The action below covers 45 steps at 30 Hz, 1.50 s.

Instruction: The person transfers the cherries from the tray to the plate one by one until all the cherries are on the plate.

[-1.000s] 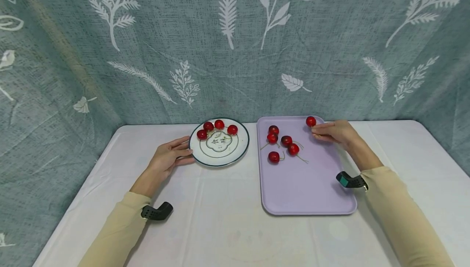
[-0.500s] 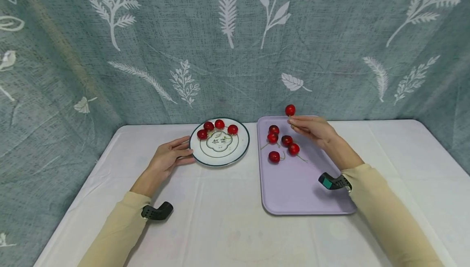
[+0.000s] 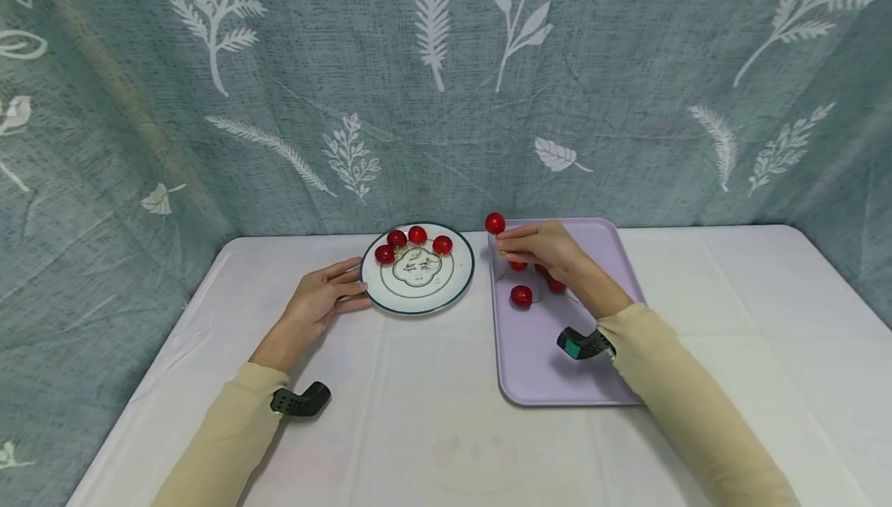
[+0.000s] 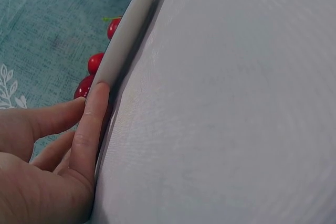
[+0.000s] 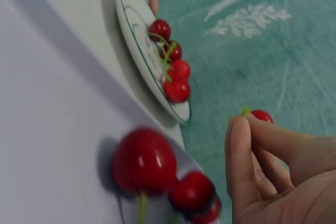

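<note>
Right hand [image 3: 547, 250] has shifted across the tray [image 3: 533, 371] toward the plate [image 3: 428, 299], cherry in tow; left hand [image 3: 315, 302] and plate look unmoved. Near side: both sleeves [image 3: 223, 437] run off the bottom edge, black wrist devices [image 3: 301, 400] at the cuffs, white tablecloth [image 3: 418, 429] below. On the tray, one loose cherry [image 3: 521, 296] sits clear of the hand; at least three more are partly behind it, exact count not readable from here. Right wrist view blurs the closest ones and cuts some off. Left hand has the plate rim nipped between its digits, gap about plate-edge thick; some fingers hidden. Four cherries [image 3: 442, 244] on the plate, stems tangled, center lettering illegible. Right fingertips are pinched together at the stem of the held cherry [image 3: 495, 223], up over the tray's far left corner, mostly masked by fingers in the right wrist view. Teal leaf-print curtain [image 3: 418, 143] behind.
</note>
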Available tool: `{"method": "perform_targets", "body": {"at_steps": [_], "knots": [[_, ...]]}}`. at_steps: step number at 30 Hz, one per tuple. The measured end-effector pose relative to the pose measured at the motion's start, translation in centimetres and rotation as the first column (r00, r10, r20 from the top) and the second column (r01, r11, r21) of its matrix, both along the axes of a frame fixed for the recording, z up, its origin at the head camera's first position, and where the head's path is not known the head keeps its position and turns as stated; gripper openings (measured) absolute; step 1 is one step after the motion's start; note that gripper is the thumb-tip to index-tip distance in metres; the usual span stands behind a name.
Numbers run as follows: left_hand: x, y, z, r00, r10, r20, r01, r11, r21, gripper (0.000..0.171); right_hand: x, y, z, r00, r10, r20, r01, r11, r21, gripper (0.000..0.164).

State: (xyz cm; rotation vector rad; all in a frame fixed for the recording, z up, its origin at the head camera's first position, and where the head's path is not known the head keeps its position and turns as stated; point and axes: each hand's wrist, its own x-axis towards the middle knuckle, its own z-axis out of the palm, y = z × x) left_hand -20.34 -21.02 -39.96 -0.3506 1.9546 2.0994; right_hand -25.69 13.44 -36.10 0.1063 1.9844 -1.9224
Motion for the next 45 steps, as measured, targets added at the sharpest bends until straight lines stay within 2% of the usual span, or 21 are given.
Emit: {"method": "perform_targets", "body": {"at_steps": [11, 24, 32, 38, 45], "knots": [[0.0, 0.0, 0.0, 1.000, -0.006, 0.005, 0.006, 1.000, 0.006, 0.064, -0.1, -2.7, -1.0, 1.000, -0.029, -0.013, 0.029, 0.999, 0.028, 0.030], [0.2, 0.0, 0.0, 1.000, -0.009, -0.007, 0.009, 1.000, -0.007, 0.064, 0.0, -5.2, -1.5, 1.000, 0.027, 0.005, -0.028, 0.986, 0.167, 0.022], [0.1, -0.1, 0.2, 1.000, -0.004, 0.001, 0.004, 1.000, -0.007, 0.064, -0.1, -6.5, -1.2, 0.997, 0.036, -0.066, -0.014, 0.954, 0.300, 0.014], [0.2, -0.1, 0.1, 1.000, -0.006, -0.004, 0.006, 1.000, -0.012, 0.063, 0.1, -8.0, -1.1, 0.985, 0.052, -0.163, 0.020, 0.911, 0.412, 0.011], [0.2, 0.1, 0.2, 1.000, -0.011, -0.010, 0.011, 1.000, -0.008, 0.063, 0.4, -8.9, -1.2, 0.973, 0.058, -0.225, 0.054, 0.885, 0.462, 0.011]]}}
